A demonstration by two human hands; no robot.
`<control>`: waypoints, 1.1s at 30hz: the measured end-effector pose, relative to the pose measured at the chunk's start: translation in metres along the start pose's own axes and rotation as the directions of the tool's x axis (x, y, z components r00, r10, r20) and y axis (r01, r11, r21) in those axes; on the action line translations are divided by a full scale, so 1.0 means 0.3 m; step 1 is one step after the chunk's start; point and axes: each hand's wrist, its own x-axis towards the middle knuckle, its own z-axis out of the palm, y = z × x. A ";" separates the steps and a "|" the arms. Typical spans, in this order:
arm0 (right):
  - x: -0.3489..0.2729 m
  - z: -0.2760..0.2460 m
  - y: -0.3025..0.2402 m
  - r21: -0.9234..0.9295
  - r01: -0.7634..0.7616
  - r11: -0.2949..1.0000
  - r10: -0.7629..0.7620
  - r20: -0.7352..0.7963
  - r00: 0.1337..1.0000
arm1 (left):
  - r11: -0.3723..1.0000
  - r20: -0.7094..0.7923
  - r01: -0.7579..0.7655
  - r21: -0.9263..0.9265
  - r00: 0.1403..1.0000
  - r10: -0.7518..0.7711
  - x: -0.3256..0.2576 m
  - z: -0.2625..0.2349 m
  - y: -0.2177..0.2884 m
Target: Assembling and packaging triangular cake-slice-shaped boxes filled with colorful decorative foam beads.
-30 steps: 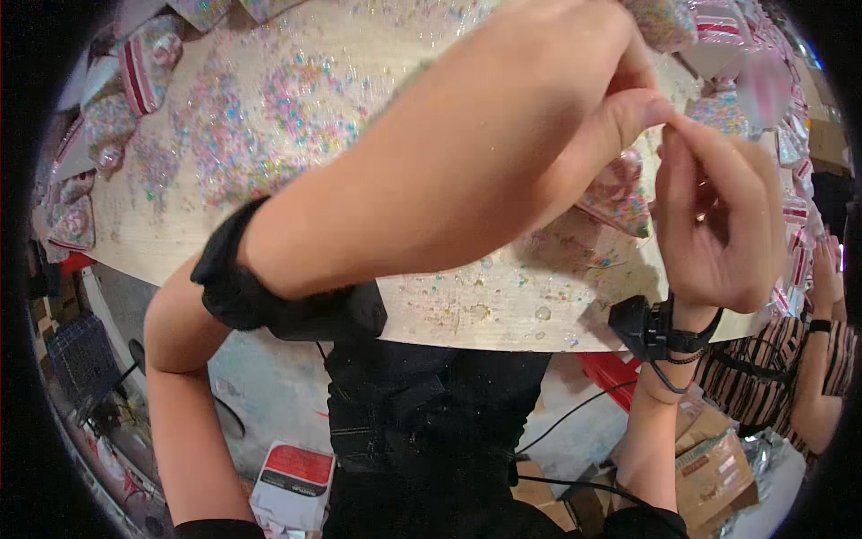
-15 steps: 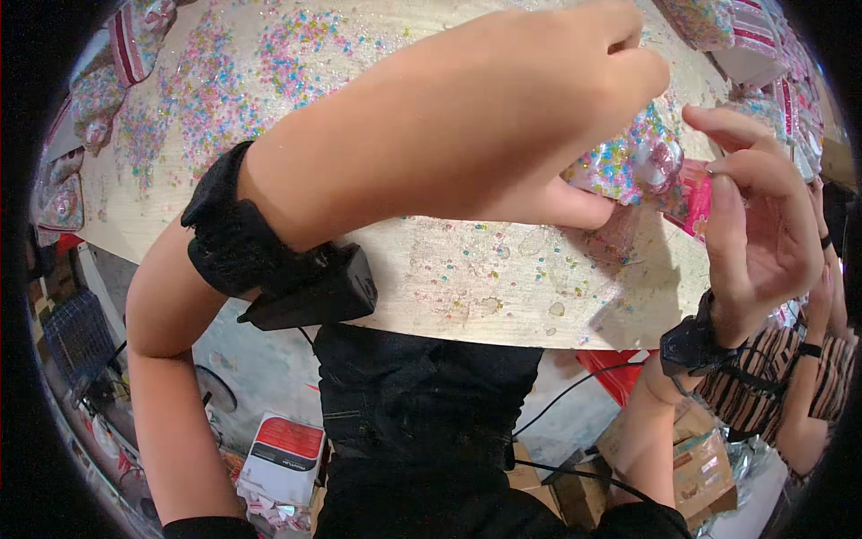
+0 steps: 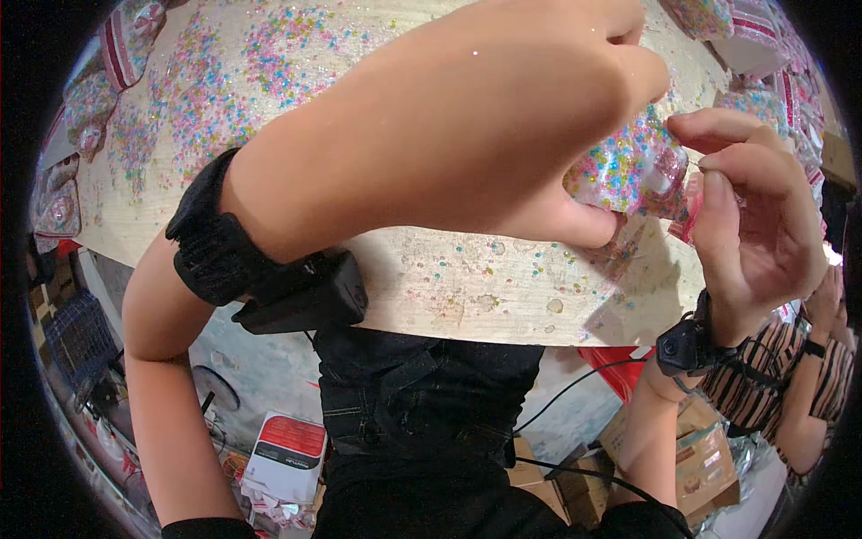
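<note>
My left hand (image 3: 503, 117) is raised close to the camera and grips a clear packet of small pastel beads (image 3: 624, 166) from the left side, thumb under it. My right hand (image 3: 759, 211) pinches the packet's right end, at its pink-red strip (image 3: 693, 205), between thumb and forefinger. Both wrists carry black bands with a small black device. The packet hangs just above the near edge of the wooden table (image 3: 467, 296), which is strewn with loose coloured beads (image 3: 206, 90).
Filled bead packets (image 3: 121, 45) lie along the table's far left and more at the far right (image 3: 790, 81). Another person in a striped sleeve (image 3: 808, 395) stands at the right. Cardboard boxes (image 3: 709, 458) and a red-and-white box (image 3: 287, 454) sit on the floor below.
Both hands have come apart slightly and lowered; the bead packet, hidden behind my left hand a second ago, now shows between them, held at both ends.
</note>
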 end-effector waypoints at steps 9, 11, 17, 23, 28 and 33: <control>0.007 0.002 0.016 0.011 0.042 0.999 -0.042 -0.012 0.999 | 1.000 -0.027 0.003 0.004 1.000 -0.003 -0.003 0.012 0.005; 0.018 0.024 0.025 -0.108 0.111 0.988 -0.106 0.050 0.993 | 0.999 -0.036 0.038 -0.006 0.999 -0.038 -0.037 0.015 -0.004; 0.033 -0.030 -0.071 -0.540 0.320 0.779 -0.332 0.078 0.940 | 0.969 -0.095 0.067 0.237 0.994 -0.046 -0.033 -0.015 0.029; 0.023 0.048 -0.049 -0.481 0.150 0.864 -0.275 -0.199 0.941 | 0.866 -0.145 0.089 0.492 0.989 -0.019 -0.037 -0.023 0.077; 0.013 0.089 -0.025 -0.513 0.117 0.851 -0.332 -0.352 0.875 | 0.558 -0.057 0.036 0.829 0.998 0.020 0.005 -0.017 0.128; 0.007 0.064 -0.022 -0.234 0.017 0.972 -0.067 -0.208 0.976 | 0.770 -0.367 0.063 0.635 0.901 0.229 0.021 0.033 0.051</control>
